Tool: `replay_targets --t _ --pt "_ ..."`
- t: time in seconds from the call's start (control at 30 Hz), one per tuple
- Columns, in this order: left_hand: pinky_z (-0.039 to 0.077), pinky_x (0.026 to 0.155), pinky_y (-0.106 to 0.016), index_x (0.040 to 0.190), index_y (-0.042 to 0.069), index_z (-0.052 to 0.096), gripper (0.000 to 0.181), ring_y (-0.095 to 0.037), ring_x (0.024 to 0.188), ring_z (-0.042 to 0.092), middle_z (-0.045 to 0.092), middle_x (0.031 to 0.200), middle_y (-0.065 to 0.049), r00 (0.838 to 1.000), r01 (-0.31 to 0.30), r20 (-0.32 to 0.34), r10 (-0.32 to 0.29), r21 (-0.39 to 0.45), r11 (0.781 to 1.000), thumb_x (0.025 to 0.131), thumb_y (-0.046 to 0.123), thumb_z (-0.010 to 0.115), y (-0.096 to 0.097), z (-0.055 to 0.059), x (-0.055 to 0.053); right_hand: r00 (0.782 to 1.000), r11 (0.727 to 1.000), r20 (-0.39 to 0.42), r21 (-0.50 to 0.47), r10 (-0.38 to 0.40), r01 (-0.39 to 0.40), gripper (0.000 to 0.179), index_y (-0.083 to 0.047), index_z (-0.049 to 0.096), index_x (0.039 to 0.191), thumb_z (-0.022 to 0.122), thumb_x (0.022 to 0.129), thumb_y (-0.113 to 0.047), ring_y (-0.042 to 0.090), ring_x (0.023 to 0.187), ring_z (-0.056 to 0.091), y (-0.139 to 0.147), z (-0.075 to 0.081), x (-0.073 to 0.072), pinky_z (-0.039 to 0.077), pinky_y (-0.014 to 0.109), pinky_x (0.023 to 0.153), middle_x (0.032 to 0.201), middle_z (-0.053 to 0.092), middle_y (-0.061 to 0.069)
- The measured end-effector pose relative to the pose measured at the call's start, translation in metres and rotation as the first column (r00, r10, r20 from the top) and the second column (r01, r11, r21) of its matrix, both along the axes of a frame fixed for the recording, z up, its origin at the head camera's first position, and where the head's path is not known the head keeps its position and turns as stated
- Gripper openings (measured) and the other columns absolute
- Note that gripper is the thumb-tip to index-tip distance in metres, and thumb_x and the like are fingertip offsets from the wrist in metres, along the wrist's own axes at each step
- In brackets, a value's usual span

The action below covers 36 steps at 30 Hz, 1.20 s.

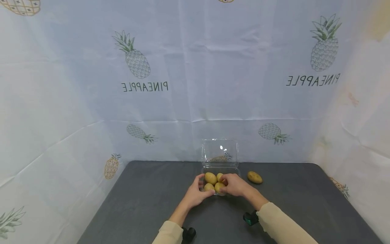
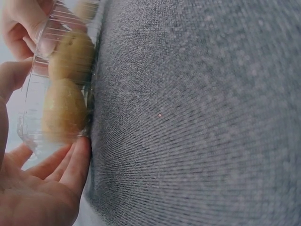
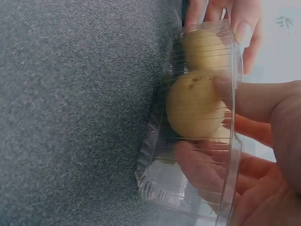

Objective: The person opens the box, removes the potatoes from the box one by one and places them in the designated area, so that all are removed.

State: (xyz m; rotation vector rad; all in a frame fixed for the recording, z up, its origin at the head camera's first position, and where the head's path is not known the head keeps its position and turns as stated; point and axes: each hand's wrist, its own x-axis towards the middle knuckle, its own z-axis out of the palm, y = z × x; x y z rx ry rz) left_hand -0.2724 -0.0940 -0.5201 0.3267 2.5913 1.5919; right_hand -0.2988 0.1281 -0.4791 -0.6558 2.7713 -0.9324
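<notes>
A clear plastic clamshell container (image 1: 201,192) sits on the table with its lid (image 1: 220,150) raised at the back. Several yellow potatoes lie in it, among them a back-left potato (image 1: 210,178) and a front-left potato (image 1: 209,187). My left hand (image 1: 195,194) holds the container's left side, thumb at the front rim and fingers along the side wall. Inside the container, my right hand (image 1: 234,185) grips the front-right potato (image 3: 194,104); its thumb and fingers show through the clear wall in the right wrist view.
One more potato (image 1: 254,177) lies on the dark grey table (image 1: 146,196), right of the container. A pale cloth backdrop (image 1: 195,84) with pineapple prints hangs behind the table and along both sides.
</notes>
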Motion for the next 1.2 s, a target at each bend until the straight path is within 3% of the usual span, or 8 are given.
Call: replay_targets --t 0.27,0.7,1.2 --pt "0.051 0.091 -0.055 0.153 0.007 0.036 0.084 -0.037 0.122 0.058 0.057 0.133 -0.02 1.0 0.001 0.0 -0.001 0.0 1.0 0.087 0.034 0.081 0.0008 0.0018 0.0002 1.0 1.0 -0.022 0.007 -0.005 0.005 0.035 -0.001 0.072 0.113 0.084 0.083 -0.015 0.022 0.088 0.066 -0.0036 -0.0002 -0.0008 0.056 0.044 0.075 0.104 0.071 0.01" --pt "0.052 0.09 -0.054 0.152 0.008 0.037 0.084 -0.035 0.119 0.058 0.057 0.129 -0.018 1.0 -0.008 0.0 0.008 0.011 1.0 0.086 0.032 0.083 -0.0011 -0.0019 -0.0015 0.999 0.997 -0.023 -0.067 0.041 -0.042 0.038 -0.002 0.075 0.108 0.084 0.072 -0.008 0.022 0.09 0.064 -0.003 -0.0031 -0.0054 0.054 0.041 0.073 0.106 0.07 0.011" --pt "0.052 0.091 -0.054 0.152 0.008 0.038 0.084 -0.037 0.121 0.058 0.056 0.132 -0.021 1.0 -0.006 0.005 0.006 0.025 1.0 0.086 0.033 0.083 -0.0002 -0.0008 -0.0005 0.994 0.996 -0.09 -0.067 0.06 -0.066 0.041 -0.005 0.076 0.113 0.081 0.073 -0.01 0.017 0.085 0.051 0.0029 0.0007 -0.0004 0.048 0.036 0.071 0.099 0.059 0.004"
